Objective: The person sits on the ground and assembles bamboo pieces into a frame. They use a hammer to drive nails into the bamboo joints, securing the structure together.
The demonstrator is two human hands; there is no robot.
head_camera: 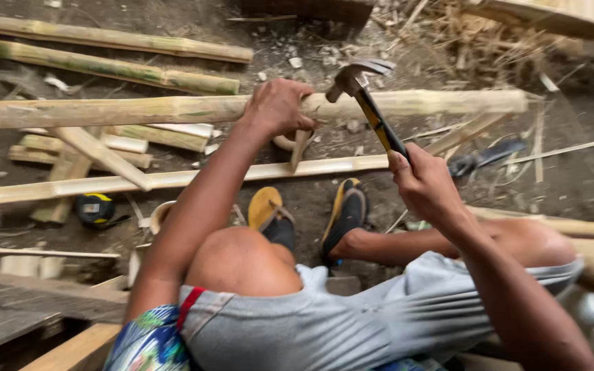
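- The left hand (278,106) is wrapping tight around a long, pale bamboo pole (139,110), smooth and round, lying crosswise above the dirt.
- The right hand (424,182) is gripping the black-and-yellow handle of a claw hammer (369,96), its steel head sitting just beside the left hand, against the pole.
- A split bamboo strip (173,180) is lying nearer the person's two sandalled feet, with a short peg (299,148) standing between strip and pole.
- Two greenish bamboo poles (104,55) are resting farther off; a yellow-and-black tape measure (95,208) is sitting on the ground at the left.
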